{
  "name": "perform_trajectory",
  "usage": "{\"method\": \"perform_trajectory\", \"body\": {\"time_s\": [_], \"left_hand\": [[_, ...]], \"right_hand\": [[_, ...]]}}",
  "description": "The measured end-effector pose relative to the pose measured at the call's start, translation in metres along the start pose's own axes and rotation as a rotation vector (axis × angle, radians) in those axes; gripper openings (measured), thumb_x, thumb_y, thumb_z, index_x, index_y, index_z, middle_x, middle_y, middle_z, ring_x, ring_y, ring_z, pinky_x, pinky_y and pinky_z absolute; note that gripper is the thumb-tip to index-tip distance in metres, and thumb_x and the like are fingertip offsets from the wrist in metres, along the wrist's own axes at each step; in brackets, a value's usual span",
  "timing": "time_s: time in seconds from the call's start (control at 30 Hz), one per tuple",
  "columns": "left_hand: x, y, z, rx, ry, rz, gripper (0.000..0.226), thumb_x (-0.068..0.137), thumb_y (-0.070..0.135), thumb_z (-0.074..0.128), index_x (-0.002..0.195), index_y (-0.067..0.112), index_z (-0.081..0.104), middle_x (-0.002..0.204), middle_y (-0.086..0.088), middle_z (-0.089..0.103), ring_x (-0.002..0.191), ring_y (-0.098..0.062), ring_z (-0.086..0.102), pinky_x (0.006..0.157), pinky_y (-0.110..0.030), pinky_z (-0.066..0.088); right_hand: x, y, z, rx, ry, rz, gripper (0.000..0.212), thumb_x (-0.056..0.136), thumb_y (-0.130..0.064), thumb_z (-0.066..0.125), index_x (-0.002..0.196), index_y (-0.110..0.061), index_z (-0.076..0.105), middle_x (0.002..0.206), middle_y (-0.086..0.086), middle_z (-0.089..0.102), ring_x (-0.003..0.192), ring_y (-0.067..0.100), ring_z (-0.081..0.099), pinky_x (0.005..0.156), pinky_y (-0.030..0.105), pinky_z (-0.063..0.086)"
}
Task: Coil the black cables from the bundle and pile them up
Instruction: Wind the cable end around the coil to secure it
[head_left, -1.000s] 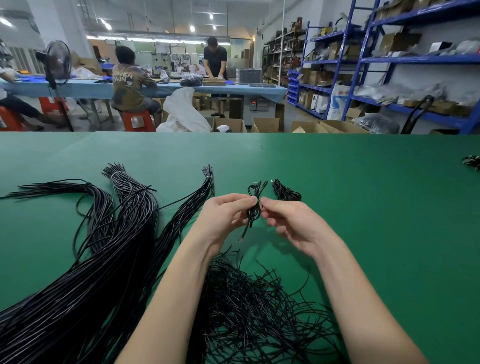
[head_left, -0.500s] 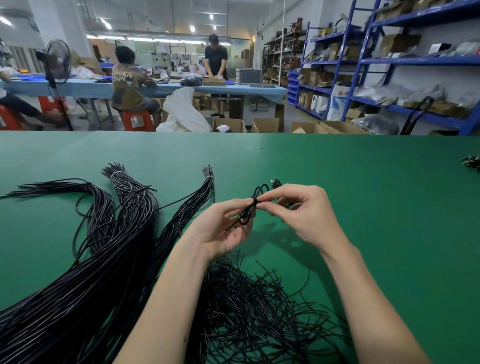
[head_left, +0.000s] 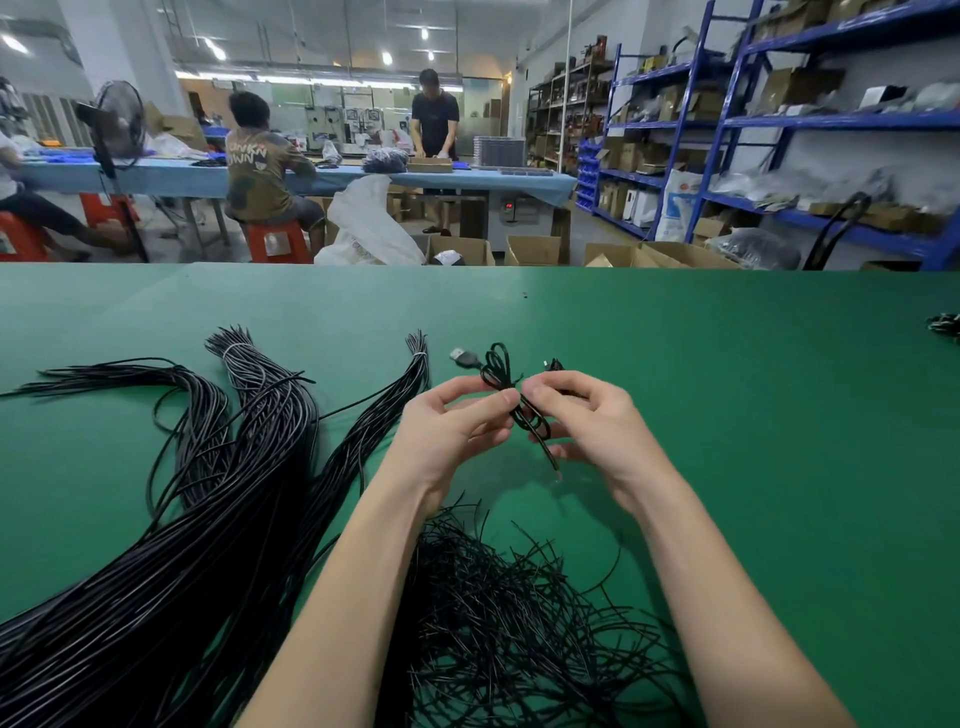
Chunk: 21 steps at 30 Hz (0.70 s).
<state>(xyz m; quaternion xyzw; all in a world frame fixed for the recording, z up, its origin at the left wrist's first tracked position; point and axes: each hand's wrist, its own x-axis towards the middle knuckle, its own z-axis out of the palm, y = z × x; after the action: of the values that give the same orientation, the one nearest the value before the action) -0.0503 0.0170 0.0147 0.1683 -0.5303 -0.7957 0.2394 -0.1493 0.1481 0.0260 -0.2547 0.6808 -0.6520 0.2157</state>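
Note:
A small coiled black cable (head_left: 500, 370) with a USB plug (head_left: 464, 357) hangs above the green table (head_left: 727, 415) between both hands. My left hand (head_left: 451, 431) pinches its middle from the left. From the right, my right hand (head_left: 587, 421) pinches the same spot, and a loose end dangles below. Long bundles of black cables (head_left: 208, 493) fan across the table's left side. A tangle of thin black wires (head_left: 509, 623) lies under my forearms. Behind my right hand a coiled cable (head_left: 555, 365) lies partly hidden.
More black cable (head_left: 945, 325) shows at the table's right edge. Beyond the far table edge are cardboard boxes (head_left: 530, 250), blue shelving (head_left: 727, 130) and people at a blue bench (head_left: 363, 176).
The coil has been turned so its loop and USB plug stand up above my fingers. My right hand has dropped back beside the left and pinches the coil's middle.

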Motion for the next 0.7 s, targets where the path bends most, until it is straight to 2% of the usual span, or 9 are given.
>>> {"method": "perform_trajectory", "body": {"time_s": [0.07,0.13,0.23,0.37,0.5,0.7], "left_hand": [[0.001,0.0,0.001,-0.031,0.045,-0.003,0.047,0.077,0.004,0.082,0.119,0.001,0.061,0.076,-0.007,0.073,0.063,-0.015,0.067,0.064,-0.021,0.057],[0.002,-0.001,0.0,-0.031,0.067,0.0,0.055,0.077,0.005,0.083,0.125,-0.002,0.059,0.076,-0.006,0.073,0.062,-0.014,0.068,0.064,-0.021,0.056],[0.003,-0.003,-0.001,-0.049,0.071,0.0,0.048,0.077,0.008,0.084,0.119,-0.001,0.063,0.077,-0.004,0.074,0.064,-0.014,0.069,0.064,-0.021,0.057],[0.005,-0.005,-0.003,-0.055,0.027,0.026,0.023,0.076,0.013,0.083,0.096,0.01,0.071,0.089,-0.003,0.077,0.078,-0.011,0.073,0.065,-0.019,0.056],[0.004,-0.003,-0.002,-0.008,-0.015,0.057,0.048,0.067,0.024,0.084,0.111,0.01,0.069,0.098,-0.004,0.078,0.083,-0.012,0.073,0.059,-0.016,0.051],[0.005,-0.006,-0.004,0.03,0.029,0.091,0.042,0.075,0.017,0.084,0.111,0.012,0.062,0.092,-0.005,0.078,0.076,-0.014,0.071,0.058,-0.019,0.05]], "right_hand": [[-0.002,-0.003,-0.01,-0.069,-0.057,0.0,0.02,0.085,-0.032,0.08,0.098,-0.018,0.073,0.083,-0.005,0.078,0.066,0.01,0.069,0.054,0.018,0.051],[-0.003,-0.005,-0.016,-0.105,-0.11,0.016,0.02,0.083,-0.025,0.083,0.097,-0.012,0.074,0.08,-0.001,0.077,0.064,0.011,0.068,0.055,0.019,0.053],[-0.004,-0.006,-0.021,-0.119,-0.142,0.061,0.023,0.081,-0.018,0.084,0.099,-0.007,0.075,0.082,0.002,0.078,0.065,0.011,0.07,0.058,0.019,0.055],[-0.004,-0.006,-0.022,-0.072,-0.184,0.101,0.018,0.08,-0.009,0.084,0.096,-0.005,0.075,0.084,0.01,0.078,0.066,0.011,0.07,0.057,0.016,0.054],[-0.002,-0.005,-0.02,0.048,-0.199,0.13,0.034,0.08,-0.007,0.083,0.11,-0.009,0.069,0.087,0.014,0.078,0.063,0.013,0.068,0.056,0.017,0.054],[0.0,-0.002,-0.015,0.038,-0.114,0.139,0.037,0.077,-0.011,0.086,0.11,-0.014,0.069,0.083,0.011,0.078,0.059,0.011,0.066,0.051,0.015,0.05]]}}
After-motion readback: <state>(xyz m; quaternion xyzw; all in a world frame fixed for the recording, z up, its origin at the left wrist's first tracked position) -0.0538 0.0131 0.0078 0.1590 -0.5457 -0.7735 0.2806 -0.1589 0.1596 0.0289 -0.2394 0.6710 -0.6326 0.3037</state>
